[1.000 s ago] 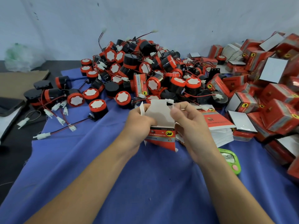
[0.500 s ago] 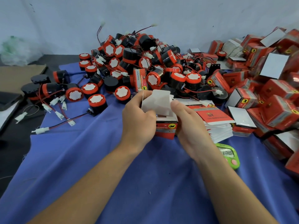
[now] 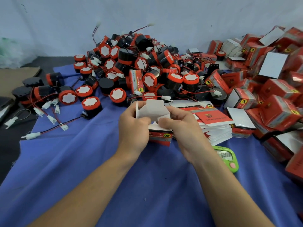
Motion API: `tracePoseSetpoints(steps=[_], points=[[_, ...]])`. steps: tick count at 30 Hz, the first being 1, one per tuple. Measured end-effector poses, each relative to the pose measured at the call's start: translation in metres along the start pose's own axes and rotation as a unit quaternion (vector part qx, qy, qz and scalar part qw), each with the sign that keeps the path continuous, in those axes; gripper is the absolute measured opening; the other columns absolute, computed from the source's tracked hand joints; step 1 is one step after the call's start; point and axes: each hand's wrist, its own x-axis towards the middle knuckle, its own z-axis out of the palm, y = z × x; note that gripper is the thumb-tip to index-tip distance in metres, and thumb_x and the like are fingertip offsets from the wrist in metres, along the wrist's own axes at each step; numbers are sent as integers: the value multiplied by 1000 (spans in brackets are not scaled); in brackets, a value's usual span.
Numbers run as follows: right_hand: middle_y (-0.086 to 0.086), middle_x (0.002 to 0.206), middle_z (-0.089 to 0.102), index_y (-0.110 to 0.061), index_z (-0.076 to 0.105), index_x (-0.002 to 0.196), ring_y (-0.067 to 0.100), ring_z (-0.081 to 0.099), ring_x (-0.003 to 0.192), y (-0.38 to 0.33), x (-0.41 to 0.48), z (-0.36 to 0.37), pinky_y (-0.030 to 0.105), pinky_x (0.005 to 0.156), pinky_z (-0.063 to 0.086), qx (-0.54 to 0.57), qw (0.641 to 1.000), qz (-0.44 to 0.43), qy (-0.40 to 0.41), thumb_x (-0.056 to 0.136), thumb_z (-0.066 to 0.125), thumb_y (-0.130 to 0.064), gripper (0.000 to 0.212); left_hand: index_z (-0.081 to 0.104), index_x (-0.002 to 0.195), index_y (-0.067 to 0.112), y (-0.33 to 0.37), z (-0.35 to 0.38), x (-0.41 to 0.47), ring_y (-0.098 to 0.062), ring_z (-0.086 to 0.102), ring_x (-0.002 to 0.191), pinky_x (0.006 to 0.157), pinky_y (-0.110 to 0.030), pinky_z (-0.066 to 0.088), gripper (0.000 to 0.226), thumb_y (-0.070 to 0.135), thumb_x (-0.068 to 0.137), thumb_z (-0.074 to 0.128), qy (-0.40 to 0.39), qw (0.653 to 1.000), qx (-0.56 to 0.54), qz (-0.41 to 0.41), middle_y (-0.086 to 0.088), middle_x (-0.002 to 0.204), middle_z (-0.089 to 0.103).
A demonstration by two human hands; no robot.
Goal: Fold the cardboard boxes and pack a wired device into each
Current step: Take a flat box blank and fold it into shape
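- Nearest, two bare forearms reach out over a rumpled blue cloth (image 3: 101, 185) that covers the work surface.
- Just beyond, both hands meet on one small red-and-white box (image 3: 160, 138), held just above the cloth, roughly mid-frame; the left hand (image 3: 133, 128) has its fingers curled round the box's left side with the thumb on a white flap; the right hand (image 3: 186, 134) is curled round the right side, its thumb pressing another white flap inward.
- The box's body looks squared up, but its upper flaps stand open and untucked; I see no device inside it, though the hands hide most of the opening; in my judgement this is the folding step, with the loading not yet begun.
- Beside the right wrist lies a green timer (image 3: 227, 158); its digits are too blurred to read.
- Just behind the right hand sits a stack of flat blanks (image 3: 214, 123), unfolded; plenty of boxes remain to be formed.
- Left of the hands, loose wired devices (image 3: 91, 104) lie scattered on the cloth, red-capped and black-bodied, their red and black leads ending in white connectors (image 3: 31, 135).
- Further back, a big heap of devices (image 3: 141, 68) rises, tangled in wires; by the look of it, most of the packing lies ahead.
- To the right, formed boxes (image 3: 277, 102) are piled high; whether each holds a device I cannot tell.
- Farthest off, a pale wall (image 3: 147, 13) closes the scene.
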Motion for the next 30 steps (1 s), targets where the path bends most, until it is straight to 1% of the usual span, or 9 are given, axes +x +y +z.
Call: tracePoseSetpoints(steps=[3, 5, 8, 10, 16, 22, 25, 28, 30], points=[[15, 110, 76, -12, 75, 118, 35, 72, 100, 1, 0, 1, 45, 84, 60, 35, 999, 2, 11, 89, 57, 9, 40, 78, 98, 37, 0, -1, 0, -12, 74, 90, 69, -22, 57, 32, 20, 77, 61, -30, 998, -61, -10, 4, 99, 79], [16, 110, 76, -11, 75, 118, 31, 74, 95, 1, 0, 1, 41, 79, 60, 75, 997, -1, 19, 90, 55, 10, 40, 79, 108, 30, 0, -1, -1, -24, 73, 107, 86, -34, 60, 31, 29, 84, 59, -77, 989, -123, 2, -6, 112, 78], [8, 99, 79, -24, 84, 93, 22, 76, 84, 3, 2, -1, 35, 69, 62, 129, 991, -1, 43, 91, 56, 14, 47, 76, 119, 21, -1, 0, -2, -31, 70, 118, 101, -45, 56, 42, 42, 97, 47, -87, 978, -186, -35, -12, 123, 75], [2, 92, 80, -31, 83, 79, 18, 76, 79, 3, 3, 0, 36, 67, 63, 152, 986, 6, 72, 91, 58, 14, 53, 77, 119, 17, 0, 0, -1, -30, 72, 114, 95, -41, 58, 46, 44, 98, 45, -88, 977, -182, -60, -12, 119, 77], [19, 110, 76, -9, 76, 113, 34, 72, 97, -1, 0, 5, 51, 87, 58, 126, 985, 19, 113, 97, 55, 4, 29, 82, 107, 33, 3, -4, 4, -17, 75, 98, 76, -24, 58, 28, 29, 92, 59, -155, 974, -159, -42, -4, 112, 79], [15, 100, 78, -13, 80, 99, 33, 74, 91, -2, -1, 10, 59, 86, 59, 104, 987, 15, 119, 98, 56, 0, 28, 81, 105, 40, -1, -6, 6, -16, 76, 98, 73, -22, 58, 40, 14, 82, 61, -157, 976, -146, -41, 2, 112, 79], [12, 96, 79, -22, 83, 86, 28, 74, 85, -3, -1, 11, 49, 76, 63, 121, 987, 13, 106, 96, 58, 3, 37, 81, 111, 27, -4, -6, 7, -19, 76, 97, 72, -25, 59, 46, 5, 76, 59, -133, 981, -133, -39, -3, 109, 80], [12, 94, 78, -21, 83, 86, 25, 74, 81, -3, 0, 5, 38, 67, 60, 153, 985, 41, 64, 93, 56, 5, 38, 86, 86, 24, -3, -5, 10, -24, 75, 101, 77, -31, 62, 49, -15, 80, 57, -111, 979, -166, -50, 1, 104, 80], [14, 97, 77, -14, 82, 90, 28, 73, 84, -2, 1, -2, 42, 71, 60, 169, 983, 63, 45, 87, 54, 1, 32, 85, 73, 21, -3, -7, 11, -22, 74, 104, 78, -31, 61, 49, -18, 83, 57, -113, 978, -166, -55, 6, 105, 79]])
